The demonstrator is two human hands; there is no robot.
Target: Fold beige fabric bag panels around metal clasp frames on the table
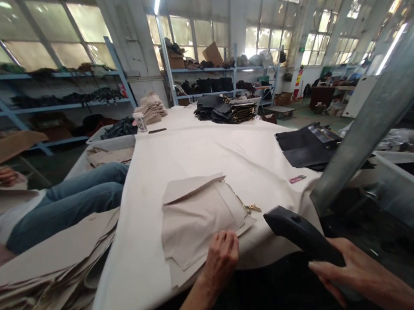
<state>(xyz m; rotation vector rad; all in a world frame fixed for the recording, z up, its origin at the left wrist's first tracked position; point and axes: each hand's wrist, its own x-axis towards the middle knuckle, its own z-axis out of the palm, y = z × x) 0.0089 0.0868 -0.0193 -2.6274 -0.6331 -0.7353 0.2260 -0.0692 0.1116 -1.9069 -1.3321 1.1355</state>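
A beige fabric piece [195, 215] with a folded flap at its far edge lies on the white-covered table [191, 152]. My left hand [223, 252] is closed at its near edge, fingers curled on the material. A gold-coloured metal clasp [252, 208] sticks out from the right side of the piece. To the right, my right hand [341, 264] is wrapped round the handle of a black handheld tool [296, 229], whose tip hangs over the table's front edge, apart from the fabric.
Dark pieces [305, 144] lie at the right, near a slanted metal post [375, 97]. A small pink tool [297, 179] rests nearby. Black stacks [226, 109] and a beige stack [152, 106] stand farther back. At the left are beige pieces [54, 266] and a seated person [78, 192].
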